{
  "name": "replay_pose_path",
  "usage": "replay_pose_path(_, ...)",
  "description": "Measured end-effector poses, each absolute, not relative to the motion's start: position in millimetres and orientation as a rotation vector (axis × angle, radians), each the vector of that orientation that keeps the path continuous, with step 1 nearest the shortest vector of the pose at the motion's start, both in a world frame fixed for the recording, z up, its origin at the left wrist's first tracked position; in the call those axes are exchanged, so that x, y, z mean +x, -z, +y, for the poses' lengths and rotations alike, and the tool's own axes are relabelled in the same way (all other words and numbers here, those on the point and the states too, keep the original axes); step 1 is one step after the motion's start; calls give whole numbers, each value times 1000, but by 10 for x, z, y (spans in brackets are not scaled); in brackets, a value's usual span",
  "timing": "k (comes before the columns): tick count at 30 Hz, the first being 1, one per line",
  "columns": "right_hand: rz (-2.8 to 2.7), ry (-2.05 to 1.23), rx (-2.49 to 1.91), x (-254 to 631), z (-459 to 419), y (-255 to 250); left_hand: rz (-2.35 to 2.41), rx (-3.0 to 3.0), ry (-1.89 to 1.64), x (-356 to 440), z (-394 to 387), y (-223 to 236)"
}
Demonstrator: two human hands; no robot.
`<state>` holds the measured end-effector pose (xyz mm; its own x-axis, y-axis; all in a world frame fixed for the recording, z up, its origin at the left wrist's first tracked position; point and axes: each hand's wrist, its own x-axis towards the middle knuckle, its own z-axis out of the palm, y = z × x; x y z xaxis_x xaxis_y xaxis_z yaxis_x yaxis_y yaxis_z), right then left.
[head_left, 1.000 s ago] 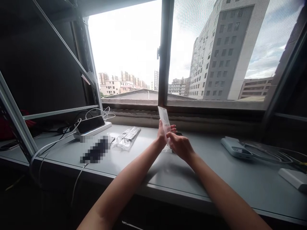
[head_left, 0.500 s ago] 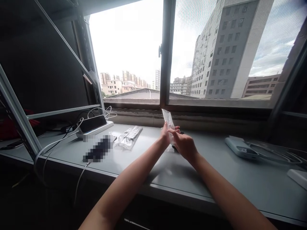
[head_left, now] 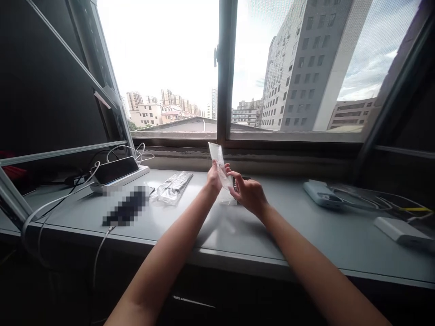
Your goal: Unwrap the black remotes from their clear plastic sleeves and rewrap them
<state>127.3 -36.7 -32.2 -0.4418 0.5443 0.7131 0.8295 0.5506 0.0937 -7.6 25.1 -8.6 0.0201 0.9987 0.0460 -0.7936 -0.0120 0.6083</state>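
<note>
A clear plastic bag (head_left: 217,156) stands tilted above the desk, its upper end free. My left hand (head_left: 214,176) is closed around its middle, thumb on the near side. At the bag's lower right edge is my right hand (head_left: 250,192), thumb and index finger curved onto the plastic with a small gap between them, the other fingers curled. Behind the right hand a dark object (head_left: 235,184) shows only in part. Another clear piece of plastic (head_left: 227,197) lies on the desk below the hands. What the bag holds, if anything, I cannot make out.
Flat clear packets (head_left: 174,188) lie left of my hands, beside a pixelated dark item (head_left: 127,208). Farther left, a phone (head_left: 115,171) leans on a white power strip (head_left: 134,175) among cables. At right are a pale blue device (head_left: 322,194), cables and a white box (head_left: 399,230).
The view has shifted right and slightly down. My right hand's thumb and index finger have parted and moved lower along the bag's edge. My left hand keeps its hold.
</note>
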Motion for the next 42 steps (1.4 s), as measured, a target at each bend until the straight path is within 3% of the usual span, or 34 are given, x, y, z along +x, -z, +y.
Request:
replay_pose_path(5, -2125, 368, -1469, 1371, -273, 307, 464, 405, -1636, -388, 294, 10)
replay_pose_path(11, -2058, -261, -1869, 1479, -132, 379, 463, 378, -1728, -614, 277, 13)
replay_pose_path(27, -1851, -178, -2032, 1612, -29, 384, 406, 427, -1743, -619, 296, 47)
replay_pose_path(34, -1595, -273, -1662, 1610, -133, 188, 376, 341, -1749, -648, 308, 40)
replay_pose_path(39, -1693, -917, -861, 1635, -312, -46, 369, 239, -1784, -699, 315, 18)
replay_pose_path(42, -1863, -1109, -670, 1636, -407, -104, 377, 195, -1822, -739, 323, 10)
